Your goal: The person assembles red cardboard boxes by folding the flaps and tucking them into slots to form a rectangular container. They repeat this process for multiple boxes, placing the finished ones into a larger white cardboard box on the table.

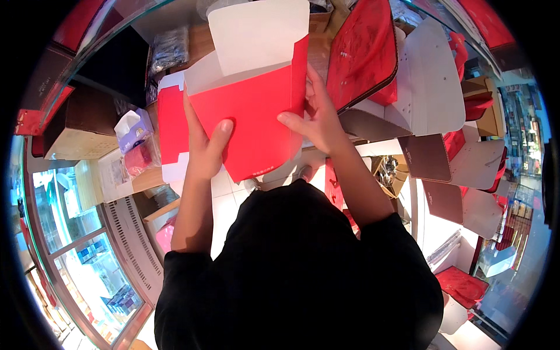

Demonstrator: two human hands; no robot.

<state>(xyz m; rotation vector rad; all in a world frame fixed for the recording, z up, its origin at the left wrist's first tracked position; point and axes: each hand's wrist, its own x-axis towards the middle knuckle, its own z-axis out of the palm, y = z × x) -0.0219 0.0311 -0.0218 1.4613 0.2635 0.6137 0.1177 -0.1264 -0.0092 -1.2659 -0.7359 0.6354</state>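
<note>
1. This is a shop, seemingly its packing counter.
2. A glass display case holds small boxed goods.
3. Flat red and white gift boxes are piled on the wooden counter.
4. A tissue box stands nearby.

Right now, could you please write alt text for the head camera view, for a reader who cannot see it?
Seen from above, a person holds a red cardboard box blank with a white inside in both hands, left hand and right hand gripping its sides. More red and white flat boxes lie on the counter beyond, with a tissue box at left.
</note>
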